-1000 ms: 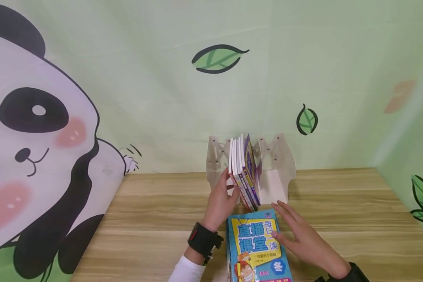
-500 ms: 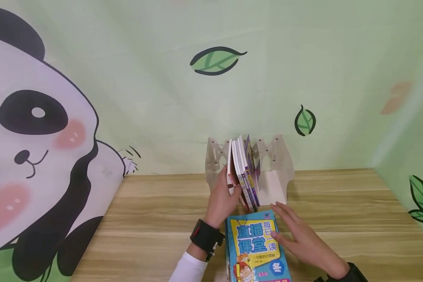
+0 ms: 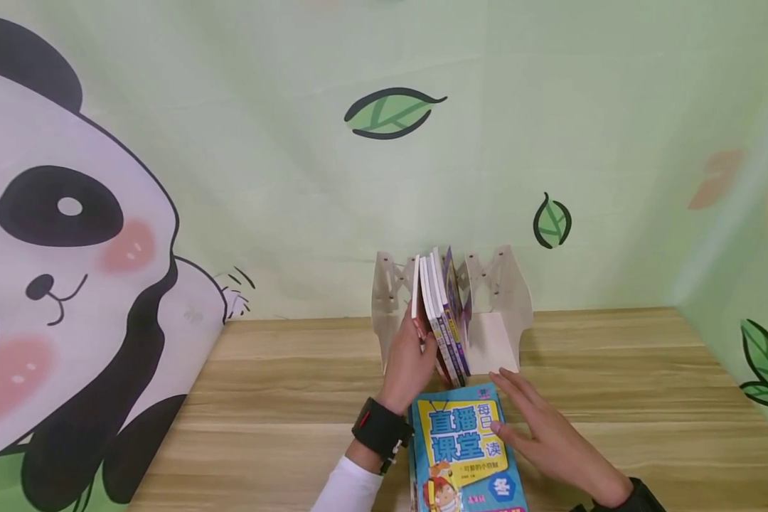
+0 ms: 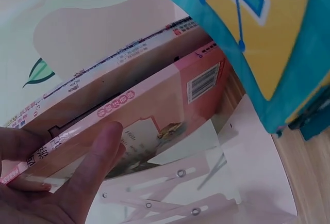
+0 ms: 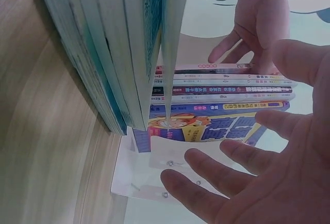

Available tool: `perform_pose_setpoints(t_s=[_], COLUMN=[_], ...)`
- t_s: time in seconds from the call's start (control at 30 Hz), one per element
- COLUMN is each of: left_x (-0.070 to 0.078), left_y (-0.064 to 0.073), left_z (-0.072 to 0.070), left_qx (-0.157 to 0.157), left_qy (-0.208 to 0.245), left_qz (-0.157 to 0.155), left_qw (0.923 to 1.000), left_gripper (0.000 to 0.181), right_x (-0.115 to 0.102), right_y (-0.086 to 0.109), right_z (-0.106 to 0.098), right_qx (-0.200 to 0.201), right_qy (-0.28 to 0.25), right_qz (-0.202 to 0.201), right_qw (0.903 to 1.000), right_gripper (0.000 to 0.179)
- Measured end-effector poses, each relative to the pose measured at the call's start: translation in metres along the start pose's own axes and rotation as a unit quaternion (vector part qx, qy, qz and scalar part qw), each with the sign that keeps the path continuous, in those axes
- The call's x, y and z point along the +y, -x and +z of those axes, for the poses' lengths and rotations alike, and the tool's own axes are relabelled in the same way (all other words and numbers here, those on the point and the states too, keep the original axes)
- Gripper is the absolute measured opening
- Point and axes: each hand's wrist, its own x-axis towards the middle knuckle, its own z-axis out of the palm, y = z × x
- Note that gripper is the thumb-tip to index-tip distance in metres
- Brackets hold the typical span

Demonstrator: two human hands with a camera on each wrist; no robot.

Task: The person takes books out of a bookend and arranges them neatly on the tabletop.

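In the head view, my left hand [image 3: 406,366] pinches the leftmost book of an upright row. The left wrist view shows this reddish book [image 4: 154,115] between thumb and fingers, with a gap to the book beside it [image 4: 118,59]. Several other books [image 3: 444,331] lean left in the white expandable book rack [image 3: 517,306], a purple one [image 5: 206,118] at their right end. My right hand [image 3: 553,441] is spread with straight fingers beside a blue and yellow book [image 3: 461,455]. Whether its thumb touches that cover, I cannot tell.
The blue book tops a stack of several books [image 5: 124,48] on the wooden table [image 3: 281,398], in front of the rack. The rack's right section [image 3: 489,341] shows its bare base. Behind stands a green backdrop [image 3: 281,178] with a printed panda and leaves.
The leftmost book has tilted away from its neighbours, opening a gap. My left hand has shifted slightly with it. My right hand has stayed about where it was.
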Motion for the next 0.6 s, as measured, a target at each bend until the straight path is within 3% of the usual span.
perform_pose_setpoints(t_s=[0.33, 0.6], left_x=[0.002, 0.009], left_y=[0.002, 0.004], left_z=[-0.004, -0.014], left_qx=[0.007, 0.007], left_qy=[0.002, 0.037], left_qz=[0.017, 0.016], left_qw=[0.9998, 0.9991], left_gripper=[0.073, 0.067], right_x=[0.002, -0.001], right_y=[0.000, 0.000], right_z=[0.003, 0.001], right_qx=[0.000, -0.002], right_qy=[0.000, -0.002], right_qz=[-0.004, 0.000], right_qw=[1.0000, 1.0000], right_gripper=[0.066, 0.066])
